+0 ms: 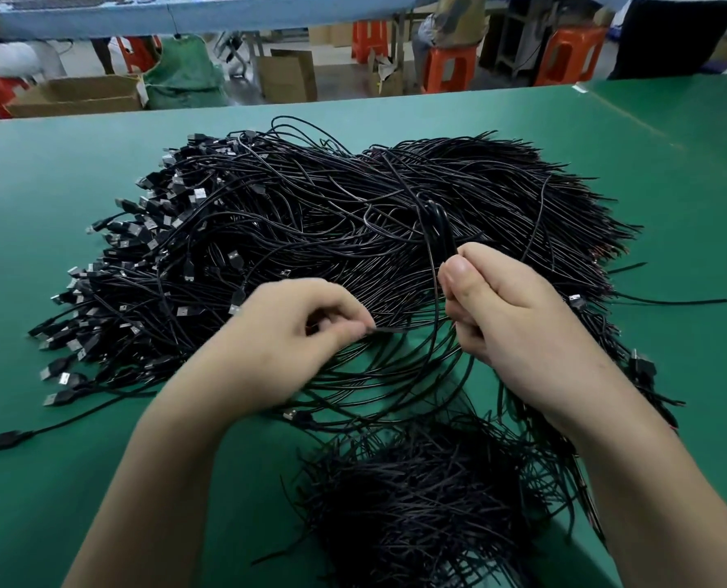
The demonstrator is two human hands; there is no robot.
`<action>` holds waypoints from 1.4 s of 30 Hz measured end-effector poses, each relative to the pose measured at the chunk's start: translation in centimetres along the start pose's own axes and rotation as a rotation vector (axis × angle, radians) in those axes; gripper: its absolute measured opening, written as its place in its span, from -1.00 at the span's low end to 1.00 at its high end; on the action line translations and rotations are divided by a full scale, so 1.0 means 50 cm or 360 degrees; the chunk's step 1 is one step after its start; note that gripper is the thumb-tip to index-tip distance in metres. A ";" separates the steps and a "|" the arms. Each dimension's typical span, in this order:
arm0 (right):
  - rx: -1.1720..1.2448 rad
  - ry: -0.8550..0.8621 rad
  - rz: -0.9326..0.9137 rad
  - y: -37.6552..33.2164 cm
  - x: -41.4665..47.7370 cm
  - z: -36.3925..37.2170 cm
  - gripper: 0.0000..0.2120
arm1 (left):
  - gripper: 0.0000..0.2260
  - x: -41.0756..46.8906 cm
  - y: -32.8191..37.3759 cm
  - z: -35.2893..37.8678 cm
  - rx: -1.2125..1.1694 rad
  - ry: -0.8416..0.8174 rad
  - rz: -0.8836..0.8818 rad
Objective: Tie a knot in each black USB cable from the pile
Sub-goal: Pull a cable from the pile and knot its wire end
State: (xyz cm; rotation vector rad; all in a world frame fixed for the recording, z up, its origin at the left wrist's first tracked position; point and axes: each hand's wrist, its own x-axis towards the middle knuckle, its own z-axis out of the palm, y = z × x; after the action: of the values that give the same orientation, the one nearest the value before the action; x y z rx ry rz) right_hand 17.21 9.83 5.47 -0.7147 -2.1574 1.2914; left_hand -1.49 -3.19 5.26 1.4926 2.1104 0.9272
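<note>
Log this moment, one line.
knotting | left hand: pinches thin black USB cable end | right hand: holds its loop | black cable pile: on green table

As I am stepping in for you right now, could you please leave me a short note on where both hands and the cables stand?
Left hand: pinches a free end of one black cable.
Right hand: grips what seems to be the same cable, with a loop standing up above the thumb.
Big pile: mid green table, USB plugs mostly on its left side.
Smaller heap: at the near edge; I cannot tell if those are knotted.
Done: loop formed. Left: probably pull this knot tight, then work through the pile.
</note>
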 end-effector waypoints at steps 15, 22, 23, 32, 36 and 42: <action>0.0327 -0.0043 -0.0042 -0.022 -0.006 0.033 -0.66 | -0.78 0.013 0.039 0.037 -0.1534 -0.0050 -0.0002; 0.0904 -0.0368 0.0120 -0.041 -0.016 0.030 -0.69 | -0.82 0.021 0.029 0.059 -0.1708 -0.0081 -0.0027; 0.0948 -0.0408 0.0136 -0.042 -0.017 0.030 -0.69 | -0.84 0.021 0.029 0.061 -0.1697 -0.0085 0.0000; 0.0995 -0.0608 0.0178 -0.034 -0.018 0.013 -0.70 | -0.77 0.017 0.036 0.071 -0.1576 -0.0081 0.0192; 0.0979 -0.0713 0.0173 -0.031 -0.019 0.001 -0.68 | -0.82 0.015 0.042 0.076 -0.1549 -0.0057 0.0288; 0.1010 -0.0786 0.0284 -0.028 -0.017 -0.004 -0.68 | -0.81 0.014 0.042 0.079 -0.1610 -0.0042 0.0397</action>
State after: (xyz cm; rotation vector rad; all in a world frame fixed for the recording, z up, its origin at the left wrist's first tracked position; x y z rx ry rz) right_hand 17.70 8.82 6.65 -0.3459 -1.8539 2.2888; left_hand 2.27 -0.96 4.01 1.1679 1.0829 1.6910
